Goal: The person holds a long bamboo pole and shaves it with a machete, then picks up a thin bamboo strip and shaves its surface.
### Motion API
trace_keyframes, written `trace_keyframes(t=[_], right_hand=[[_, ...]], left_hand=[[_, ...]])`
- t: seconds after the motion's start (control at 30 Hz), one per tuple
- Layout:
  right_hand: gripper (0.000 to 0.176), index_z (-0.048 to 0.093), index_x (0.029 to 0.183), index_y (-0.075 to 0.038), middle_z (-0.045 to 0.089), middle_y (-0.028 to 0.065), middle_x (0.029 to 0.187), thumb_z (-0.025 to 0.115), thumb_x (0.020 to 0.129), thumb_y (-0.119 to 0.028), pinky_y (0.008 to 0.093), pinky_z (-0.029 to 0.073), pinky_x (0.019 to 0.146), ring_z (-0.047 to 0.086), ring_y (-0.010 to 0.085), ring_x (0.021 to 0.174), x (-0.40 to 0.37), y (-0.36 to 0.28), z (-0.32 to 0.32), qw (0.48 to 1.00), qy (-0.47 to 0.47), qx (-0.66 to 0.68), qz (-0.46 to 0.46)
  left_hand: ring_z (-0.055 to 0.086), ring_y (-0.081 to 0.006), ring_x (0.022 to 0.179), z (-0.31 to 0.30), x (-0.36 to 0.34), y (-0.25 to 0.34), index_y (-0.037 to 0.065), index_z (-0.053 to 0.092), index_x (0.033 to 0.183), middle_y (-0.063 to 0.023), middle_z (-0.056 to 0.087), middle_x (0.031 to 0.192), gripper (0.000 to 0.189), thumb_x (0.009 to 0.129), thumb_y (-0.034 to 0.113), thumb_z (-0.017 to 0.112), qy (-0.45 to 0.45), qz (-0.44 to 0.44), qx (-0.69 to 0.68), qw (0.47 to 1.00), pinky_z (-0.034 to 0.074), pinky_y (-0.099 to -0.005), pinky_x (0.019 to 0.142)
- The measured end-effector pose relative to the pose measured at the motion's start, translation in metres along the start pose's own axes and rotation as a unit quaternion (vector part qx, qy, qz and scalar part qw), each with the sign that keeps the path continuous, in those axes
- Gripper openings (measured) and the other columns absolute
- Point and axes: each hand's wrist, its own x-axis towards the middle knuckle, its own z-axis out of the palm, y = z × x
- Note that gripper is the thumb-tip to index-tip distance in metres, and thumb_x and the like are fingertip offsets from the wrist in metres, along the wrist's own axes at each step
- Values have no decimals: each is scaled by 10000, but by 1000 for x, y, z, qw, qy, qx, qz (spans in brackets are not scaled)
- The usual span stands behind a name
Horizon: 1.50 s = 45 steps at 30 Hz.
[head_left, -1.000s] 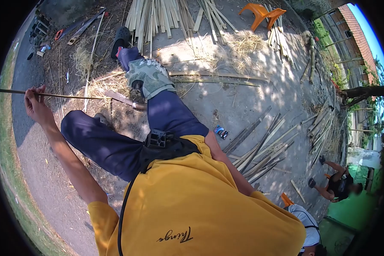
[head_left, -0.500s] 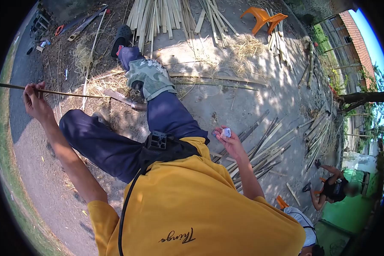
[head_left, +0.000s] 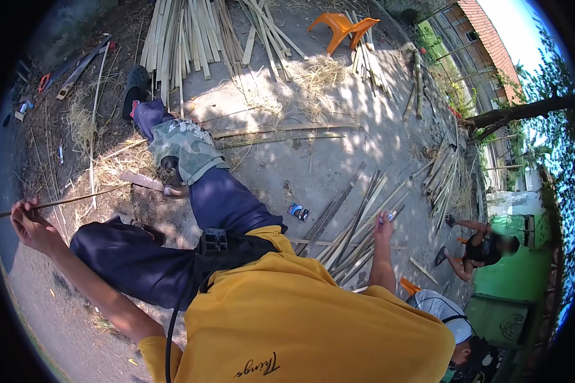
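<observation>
My left hand [head_left: 33,225] is closed round one end of a thin bamboo strip [head_left: 86,198], which stretches right over the straw-strewn ground. Near the strip's far end lies a broad-bladed knife [head_left: 140,180], its handle beside my leg. My right hand [head_left: 383,225] is out to the right, above a pile of split strips [head_left: 358,236]. Its fingers are closed on a small whitish and blue thing too small to name. On the ground between my thigh and that pile lies a small dark packet with blue on it [head_left: 298,211].
Long pale strips [head_left: 188,38] fan out ahead. An orange plastic chair [head_left: 342,29] lies tipped at the back. A saw [head_left: 76,67] is at far left. One person [head_left: 485,249] sits at right; another in a striped top [head_left: 441,306] is close by my right side.
My right hand has moved right and a little down, away from my knee. The packet now shows on the ground near where that hand was. My left hand still grips the strip.
</observation>
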Motion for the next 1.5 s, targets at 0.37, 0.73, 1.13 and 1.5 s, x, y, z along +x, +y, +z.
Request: trace_keyframes(t=[0.37,0.73,1.13,1.5], right_hand=[[233,617,926,-70,697,69,844,592,974,-297,226,569,531,679,141,674,18,-55,-67,972,234,6,18],[172,636,921,-148,665,8,821,668,924,-317,269,465,467,597,142,600,2,-108,-47,887,449,-79,-70],[120,597,879,-106,596,52,789,612,904,-223,313,432,461,539,169,594,4,-109,-53,858,503,-60,-86],[78,553,869,-89,551,53,703,560,909,-155,279,413,409,499,168,505,23,-107,-69,890,444,-78,-69]], left_hand=[[474,-191,828,-5,-12,-1,29,567,900,-63,508,857,223,1030,195,493,11,-5,-25,1000,428,-380,818],[466,-186,757,-6,-28,17,79,622,959,-6,425,786,289,995,355,545,25,-18,23,999,417,-404,823],[457,-166,768,-20,-36,23,79,615,968,6,429,781,313,995,380,535,56,-11,10,998,385,-382,828],[477,-170,744,-20,-36,28,70,581,929,4,396,755,357,965,424,556,66,-19,3,998,412,-385,811]])
